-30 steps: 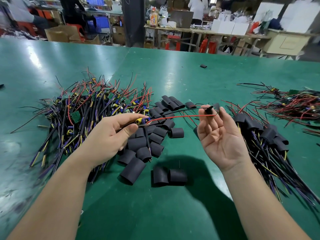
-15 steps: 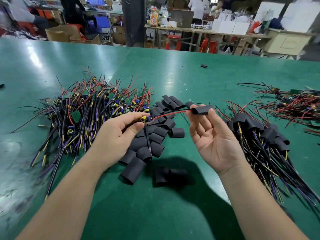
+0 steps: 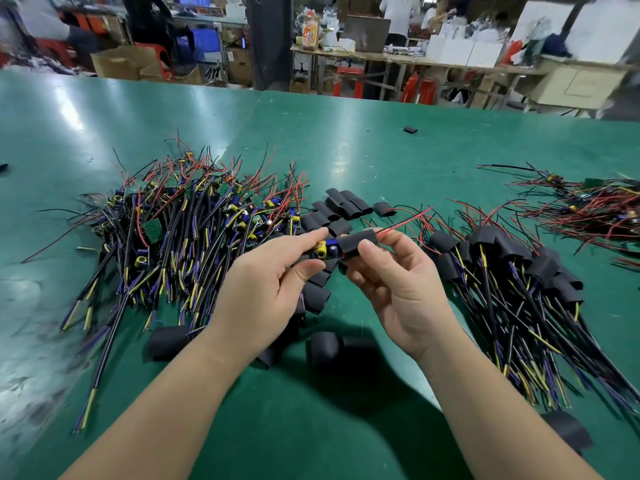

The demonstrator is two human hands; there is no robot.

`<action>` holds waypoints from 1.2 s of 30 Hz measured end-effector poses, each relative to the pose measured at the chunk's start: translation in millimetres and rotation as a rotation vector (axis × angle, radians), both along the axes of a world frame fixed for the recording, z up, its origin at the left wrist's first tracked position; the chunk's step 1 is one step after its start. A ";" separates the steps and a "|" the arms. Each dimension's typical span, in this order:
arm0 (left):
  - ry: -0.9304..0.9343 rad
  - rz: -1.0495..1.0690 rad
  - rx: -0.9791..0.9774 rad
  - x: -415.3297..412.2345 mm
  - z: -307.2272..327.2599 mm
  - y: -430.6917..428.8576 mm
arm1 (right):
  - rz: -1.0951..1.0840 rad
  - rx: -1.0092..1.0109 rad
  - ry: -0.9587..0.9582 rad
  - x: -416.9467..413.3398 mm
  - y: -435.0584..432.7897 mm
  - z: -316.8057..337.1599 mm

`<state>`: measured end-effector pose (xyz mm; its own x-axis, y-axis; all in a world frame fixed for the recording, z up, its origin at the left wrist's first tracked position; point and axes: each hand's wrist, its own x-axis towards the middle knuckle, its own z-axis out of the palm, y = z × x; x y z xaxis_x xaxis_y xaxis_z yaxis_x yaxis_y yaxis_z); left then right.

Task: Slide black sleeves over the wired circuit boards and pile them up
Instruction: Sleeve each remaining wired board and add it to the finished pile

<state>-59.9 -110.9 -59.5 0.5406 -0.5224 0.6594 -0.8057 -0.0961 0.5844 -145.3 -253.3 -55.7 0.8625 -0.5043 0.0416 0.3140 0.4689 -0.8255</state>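
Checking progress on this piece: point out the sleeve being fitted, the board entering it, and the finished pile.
black sleeve (image 3: 355,243), head view, its exposed flat face.
circuit board (image 3: 322,251), head view, its yellow component.
finished pile (image 3: 509,250), head view, one sleeved board's black cover.

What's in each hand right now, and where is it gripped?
The left hand pinches the board at its uncovered component end. The right hand pinches the sleeve across its body, part way onto the board.
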 end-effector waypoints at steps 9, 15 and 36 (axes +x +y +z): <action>-0.110 0.030 0.056 2.0 1.4 2.2 | -0.048 -0.191 0.030 -1.7 0.8 0.7; -0.152 0.042 0.103 3.2 0.0 3.9 | 0.004 -0.213 0.093 -3.5 2.6 2.5; 0.430 0.109 -0.043 2.2 -0.3 -2.1 | 0.029 -0.096 0.111 0.1 3.4 -1.8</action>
